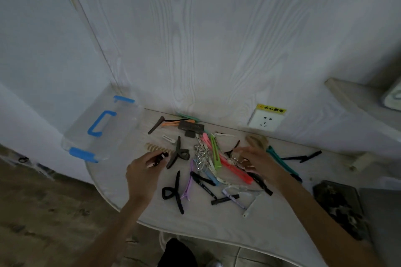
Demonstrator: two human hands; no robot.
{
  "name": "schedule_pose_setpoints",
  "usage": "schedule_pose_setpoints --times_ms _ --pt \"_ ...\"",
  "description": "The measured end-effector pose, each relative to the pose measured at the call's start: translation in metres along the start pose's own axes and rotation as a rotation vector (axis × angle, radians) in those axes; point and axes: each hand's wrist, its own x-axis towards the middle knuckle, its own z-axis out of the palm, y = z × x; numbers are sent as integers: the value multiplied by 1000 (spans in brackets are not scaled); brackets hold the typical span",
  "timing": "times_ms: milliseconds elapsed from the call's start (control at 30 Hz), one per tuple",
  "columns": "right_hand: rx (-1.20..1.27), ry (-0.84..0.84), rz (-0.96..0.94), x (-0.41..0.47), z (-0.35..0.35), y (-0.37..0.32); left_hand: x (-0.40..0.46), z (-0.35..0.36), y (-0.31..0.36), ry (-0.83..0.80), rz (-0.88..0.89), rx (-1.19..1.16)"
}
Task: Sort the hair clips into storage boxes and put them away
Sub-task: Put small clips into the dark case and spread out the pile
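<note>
Since nearly every hair clip lies loose on the worktop and the clear storage box at the left looks empty, I judge sorting barely begun; my left hand pinches a small black clip; my right hand rests spread on the pile, holding nothing.

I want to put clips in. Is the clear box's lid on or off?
On: the lid's blue handle sits on top of the clear box.

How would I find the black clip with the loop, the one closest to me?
Start at the clear storage box with blue latches at the table's left end, then look toward the near edge. The black claw clip lies alone there, left of the purple clip, with a rounded loop end.
</note>
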Motion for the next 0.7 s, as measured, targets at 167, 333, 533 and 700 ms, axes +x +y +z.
schedule_pose_setpoints --times_ms 167,333,533,700 --pt "102 52 32 -49 -49 15 -9 50 78 -193 150 -275" --pt "189 201 69 -106 -112 47 -47 135 132 -791 -209 -497" --pt "311 498 35 -174 -172 109 -133 202 194 -1171 -360 -466" --pt "181 683 17 -200 -178 135 -181 235 217 -1317 -229 -362"
